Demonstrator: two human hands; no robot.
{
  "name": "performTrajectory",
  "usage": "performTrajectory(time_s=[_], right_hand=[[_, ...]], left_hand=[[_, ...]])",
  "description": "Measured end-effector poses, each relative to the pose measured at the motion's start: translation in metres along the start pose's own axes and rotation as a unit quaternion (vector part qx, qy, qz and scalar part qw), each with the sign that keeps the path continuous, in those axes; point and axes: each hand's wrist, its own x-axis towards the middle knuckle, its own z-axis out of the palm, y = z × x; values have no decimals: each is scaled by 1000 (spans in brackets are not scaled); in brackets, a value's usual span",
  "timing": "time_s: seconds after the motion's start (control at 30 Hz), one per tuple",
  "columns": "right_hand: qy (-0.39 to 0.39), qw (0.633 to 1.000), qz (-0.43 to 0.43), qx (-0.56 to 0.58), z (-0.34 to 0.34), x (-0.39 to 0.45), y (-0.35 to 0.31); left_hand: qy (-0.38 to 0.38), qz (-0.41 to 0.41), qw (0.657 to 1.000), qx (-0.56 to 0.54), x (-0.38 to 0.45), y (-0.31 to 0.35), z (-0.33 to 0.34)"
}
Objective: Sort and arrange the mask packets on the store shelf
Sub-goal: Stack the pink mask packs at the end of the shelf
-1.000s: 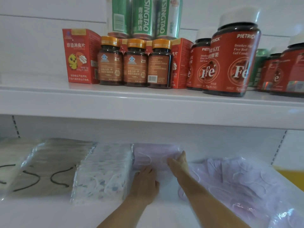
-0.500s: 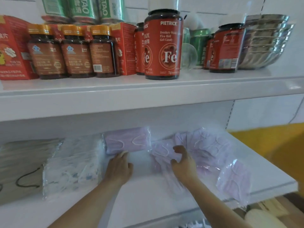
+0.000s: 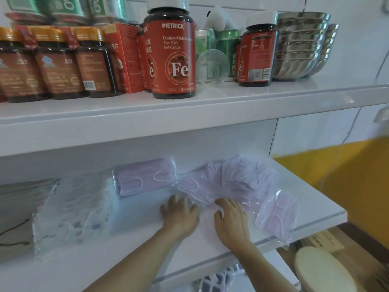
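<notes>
On the lower shelf [image 3: 315, 216], the left hand [image 3: 179, 216] lay flat with relaxed fingers, holding nothing. The right hand [image 3: 230, 220] rested open-fingered on loose purple mask packets [image 3: 242, 182]. Behind them sat a tidy purple packet [image 3: 145, 178].

We read "PIETRICK" in white capitals across the top of the label on the large red jar [image 3: 171, 57] standing at the front of the upper shelf [image 3: 189, 110]. Below the brand the same label carries "Donkey-Hide", "Five Red" and "Gel Candy" on three lines, then a large "Fe" with a small plus sign inside a ring, and "75g" near the foot. The green cans [image 3: 63, 7] at upper left show letters that appear to be "AO"; motion blur prevents a firmer reading. Print on the brown bottles [image 3: 59, 66], the red carton [image 3: 128, 57] and the second red jar [image 3: 259, 57] is not legible to us.
</notes>
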Motion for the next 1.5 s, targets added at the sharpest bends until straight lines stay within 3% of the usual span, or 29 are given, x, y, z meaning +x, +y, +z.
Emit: performTrajectory(time_s=[0.1,0.2,0.33,0.43,0.5,0.63,0.9,1.07,1.2,1.3,1.5], right_hand=[[-12,999,9,43,-4,1,3],[-40,996,1,78,-8,5,7],[-70,985,-20,159,-30,27,23],[-24,984,-40,170,-59,66,50],[13,994,-51,100,-69,99,75],[-95,994,-56,-26,-66,128,115],[-71,976,-200,47,-56,131,138],[-109,966,-221,75,-59,127,138],[-145,962,-190,134,-60,128,142],[-115,959,-137,219,-63,129,143],[-42,963,-65,256,-62,131,143]], left_hand=[[3,-63,985,-162,10,24,-17],[16,-109,942,-317,28,42,-26],[45,-204,876,-434,42,57,-28],[33,-228,859,-457,48,78,-27],[5,-245,857,-452,55,91,-21],[29,-234,884,-405,68,119,-6],[22,-214,883,-416,78,166,7],[45,-194,886,-418,84,178,22],[48,-199,882,-425,83,182,23],[53,-220,851,-475,81,174,27],[84,-207,728,-648,57,148,23]])
